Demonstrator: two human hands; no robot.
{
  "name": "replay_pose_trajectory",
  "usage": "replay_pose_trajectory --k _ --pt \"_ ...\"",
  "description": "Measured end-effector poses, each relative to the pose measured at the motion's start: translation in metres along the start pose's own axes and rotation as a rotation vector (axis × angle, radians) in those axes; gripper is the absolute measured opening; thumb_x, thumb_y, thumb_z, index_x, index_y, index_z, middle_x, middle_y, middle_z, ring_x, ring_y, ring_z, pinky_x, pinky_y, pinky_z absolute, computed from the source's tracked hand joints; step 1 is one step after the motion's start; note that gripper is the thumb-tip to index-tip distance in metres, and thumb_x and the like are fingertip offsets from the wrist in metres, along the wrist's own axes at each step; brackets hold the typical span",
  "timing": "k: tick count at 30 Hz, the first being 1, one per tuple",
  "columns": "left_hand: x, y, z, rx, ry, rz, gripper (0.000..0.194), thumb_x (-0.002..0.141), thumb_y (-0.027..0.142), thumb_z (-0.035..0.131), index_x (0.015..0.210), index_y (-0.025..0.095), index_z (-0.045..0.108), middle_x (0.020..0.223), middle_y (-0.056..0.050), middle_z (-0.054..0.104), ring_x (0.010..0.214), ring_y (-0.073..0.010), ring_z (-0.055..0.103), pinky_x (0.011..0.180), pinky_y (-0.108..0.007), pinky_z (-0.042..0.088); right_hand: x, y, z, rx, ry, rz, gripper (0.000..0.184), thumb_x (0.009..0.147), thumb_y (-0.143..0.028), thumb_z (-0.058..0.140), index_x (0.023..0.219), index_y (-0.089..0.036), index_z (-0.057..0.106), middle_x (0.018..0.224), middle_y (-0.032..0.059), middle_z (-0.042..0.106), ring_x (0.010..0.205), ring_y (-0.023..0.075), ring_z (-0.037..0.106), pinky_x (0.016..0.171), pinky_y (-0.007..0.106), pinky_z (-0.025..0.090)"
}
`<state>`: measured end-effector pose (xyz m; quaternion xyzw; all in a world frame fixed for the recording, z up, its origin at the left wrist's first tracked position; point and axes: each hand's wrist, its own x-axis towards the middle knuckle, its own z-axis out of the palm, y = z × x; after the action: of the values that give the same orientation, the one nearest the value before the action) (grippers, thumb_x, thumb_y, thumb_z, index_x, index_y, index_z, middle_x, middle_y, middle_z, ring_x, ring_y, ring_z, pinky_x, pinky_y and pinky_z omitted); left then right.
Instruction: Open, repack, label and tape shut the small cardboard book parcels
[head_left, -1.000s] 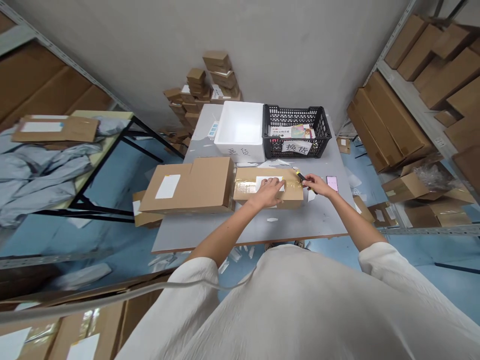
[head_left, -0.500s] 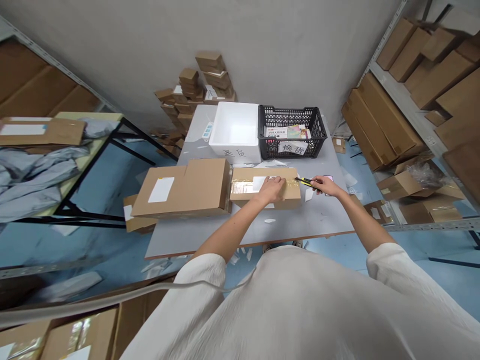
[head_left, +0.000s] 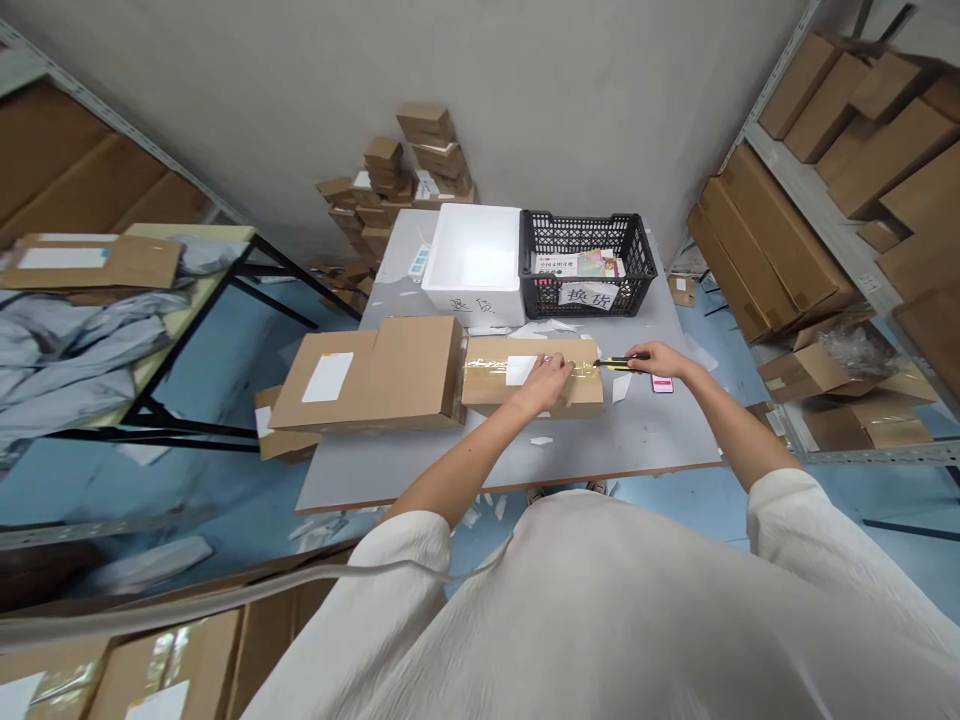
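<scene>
A taped cardboard box [head_left: 487,385] with a white label lies on the grey table [head_left: 420,465] in front of me. My left hand [head_left: 549,381] rests on its top with the fingers spread over the tape. My right hand [head_left: 660,360] is closed around a yellow and black box cutter [head_left: 616,364]. The cutter's tip meets the right end of the box, at the tape. Touching or almost touching the box's left end is a larger cardboard box [head_left: 382,375] with a white label.
Behind the box stand a white foam bin [head_left: 472,303] and a black plastic crate [head_left: 532,290] holding books. A phone [head_left: 662,384] and paper scraps [head_left: 621,388] lie on the table. Shelves with cartons [head_left: 772,250] line the right side; a side table [head_left: 217,270] holds grey parcels.
My right hand has shifted slightly up and right, and the cutter lies more level at the box's end. The phone shows more fully. My left hand stays on the box.
</scene>
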<state>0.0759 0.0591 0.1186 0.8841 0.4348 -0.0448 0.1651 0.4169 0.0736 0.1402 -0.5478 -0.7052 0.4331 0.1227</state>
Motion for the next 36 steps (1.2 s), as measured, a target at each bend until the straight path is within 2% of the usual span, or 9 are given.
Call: replay_pose_trajectory --k 7,13,18,22,25,31,36 --pt "-0.003 0.002 -0.001 0.019 0.0 0.004 0.082 0.08 0.038 0.093 0.152 0.022 0.057 0.15 -0.018 0.057 0.138 -0.0381 0.064 0.138 -0.054 0.022 0.022 -0.006 -0.006 -0.326 0.016 -0.111 0.03 0.096 -0.047 0.074 0.115 -0.028 0.087 0.113 0.0064 0.087 0.1 0.0303 0.074 0.092 0.039 0.055" --pt "-0.004 0.002 -0.002 -0.006 0.006 0.005 0.083 0.08 0.038 0.092 0.154 0.026 0.056 0.151 -0.017 0.057 0.14 -0.039 0.062 0.138 -0.055 0.021 0.03 -0.009 -0.006 -0.551 0.063 -0.176 0.028 0.102 -0.041 0.067 0.116 -0.027 0.087 0.109 0.0122 0.085 0.114 0.0341 0.071 0.104 0.043 0.048" --pt "-0.003 0.001 -0.002 -0.012 -0.001 0.004 0.082 0.078 0.037 0.093 0.151 0.024 0.058 0.151 -0.018 0.057 0.14 -0.0389 0.062 0.138 -0.054 0.022 0.02 0.0 -0.001 -0.438 0.032 -0.124 0.03 0.101 -0.038 0.064 0.118 -0.029 0.086 0.114 0.0087 0.086 0.109 0.032 0.073 0.101 0.041 0.052" --pt "-0.005 0.001 -0.002 -0.013 0.009 0.006 0.079 0.08 0.039 0.093 0.15 0.025 0.059 0.149 -0.016 0.058 0.141 -0.0378 0.062 0.137 -0.052 0.024 0.007 0.009 0.011 -0.238 -0.009 -0.034 0.033 0.1 -0.04 0.061 0.116 -0.025 0.085 0.107 0.0057 0.085 0.095 0.0286 0.074 0.091 0.039 0.057" --pt "-0.006 0.001 -0.002 -0.004 0.004 0.004 0.079 0.08 0.04 0.094 0.149 0.024 0.06 0.149 -0.017 0.058 0.138 -0.0378 0.064 0.137 -0.052 0.024 0.0 0.016 0.021 -0.123 -0.011 -0.03 0.035 0.099 -0.045 0.059 0.112 -0.023 0.085 0.104 0.0047 0.084 0.093 0.0274 0.073 0.091 0.039 0.059" --pt "-0.005 -0.001 -0.004 -0.002 0.013 0.023 0.08 0.08 0.039 0.095 0.15 0.024 0.06 0.147 -0.017 0.059 0.139 -0.0379 0.063 0.135 -0.052 0.025 -0.002 0.023 0.036 -0.069 0.108 -0.007 0.031 0.096 -0.044 0.062 0.107 -0.024 0.083 0.109 0.0083 0.084 0.1 0.0298 0.073 0.096 0.042 0.058" --pt "-0.004 -0.001 -0.003 -0.014 0.02 0.022 0.08 0.079 0.038 0.095 0.15 0.025 0.061 0.147 -0.017 0.06 0.142 -0.0392 0.061 0.136 -0.053 0.027 -0.013 0.027 0.041 0.009 0.032 -0.019 0.044 0.096 -0.061 0.061 0.104 -0.021 0.08 0.091 0.0041 0.077 0.081 0.0229 0.064 0.077 0.033 0.053"
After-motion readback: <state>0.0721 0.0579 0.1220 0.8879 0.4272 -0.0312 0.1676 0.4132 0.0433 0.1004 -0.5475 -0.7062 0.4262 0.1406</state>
